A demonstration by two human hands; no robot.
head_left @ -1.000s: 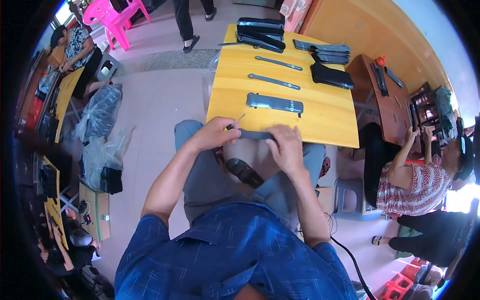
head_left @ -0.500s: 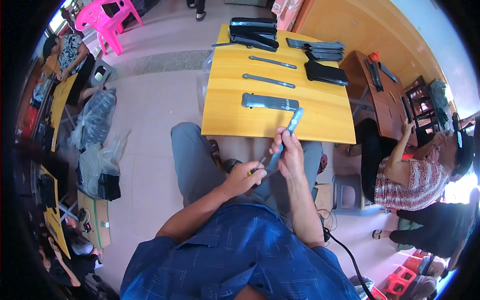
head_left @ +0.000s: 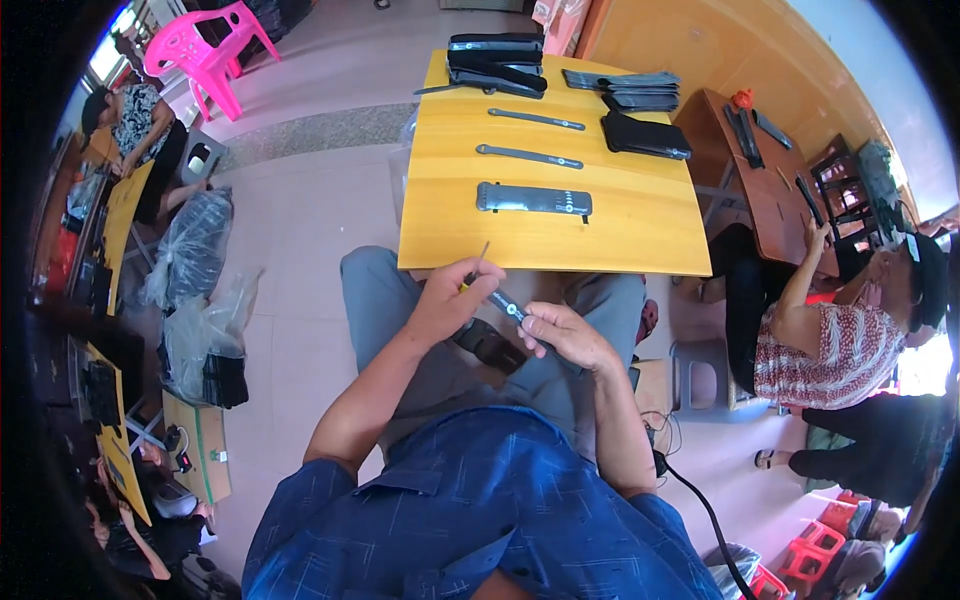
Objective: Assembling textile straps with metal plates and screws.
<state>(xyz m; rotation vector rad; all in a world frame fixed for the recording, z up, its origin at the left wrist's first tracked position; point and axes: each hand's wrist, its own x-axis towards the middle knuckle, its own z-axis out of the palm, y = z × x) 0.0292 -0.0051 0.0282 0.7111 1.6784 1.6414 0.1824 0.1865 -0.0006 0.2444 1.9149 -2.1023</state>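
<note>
A short dark grey strap with white print is held between my hands, in front of the table's near edge. My left hand is closed on a thin-tipped tool with a bit of yellow at its handle, and its fingers also meet the strap's upper end. The tool's metal tip points up and away. My right hand pinches the strap's lower end between thumb and fingers. Beyond them, a wide dark grey strap lies flat on the yellow table, with two narrow straps farther back.
Stacks of black straps stand at the table's far left. Grey strips and a black bundle lie at far right. A person sits at a brown table to the right. Plastic-wrapped bags stand on the left floor.
The strap has come down off the table's edge and now slants between both hands. My left hand moved forward and left with the tool; my right hand drew slightly nearer and turned.
</note>
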